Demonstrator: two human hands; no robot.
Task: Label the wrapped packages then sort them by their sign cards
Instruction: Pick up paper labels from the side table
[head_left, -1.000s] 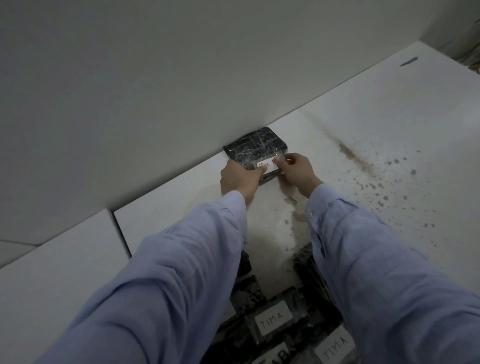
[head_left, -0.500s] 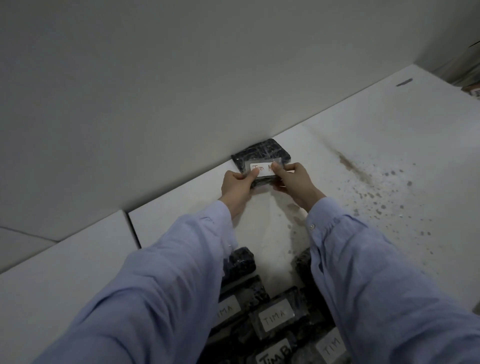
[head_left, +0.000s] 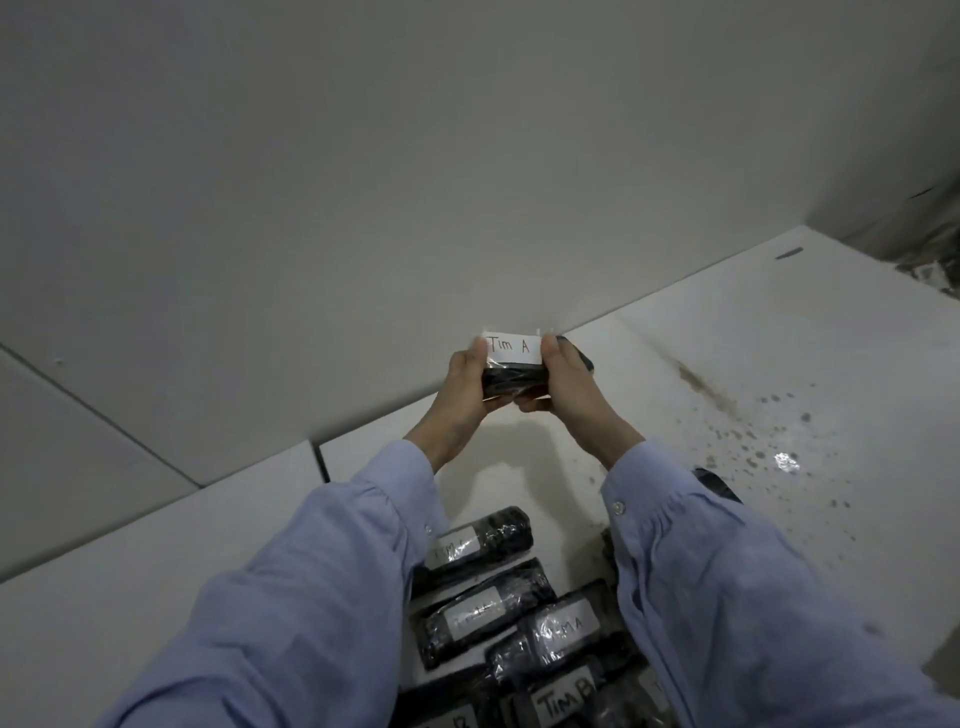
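Wrapped package (head_left: 514, 378), black under clear film, is clamped between both hands just above the far edge of the table (head_left: 857, 364), close against the wall (head_left: 467, 182). The left hand (head_left: 465, 387) curls round its left end and the right hand (head_left: 569, 387) round its right end, each thumb pressing one edge of the white card (head_left: 511, 347) marked "Tim A". The tabletop is white, with a brown streak (head_left: 706, 387) and dark speckles (head_left: 763, 441) to the right and a seam (head_left: 318, 462) between two panels on the left. The wall is plain pale grey. Labelled packages (head_left: 483, 608) lie nearer, between the blue sleeves.
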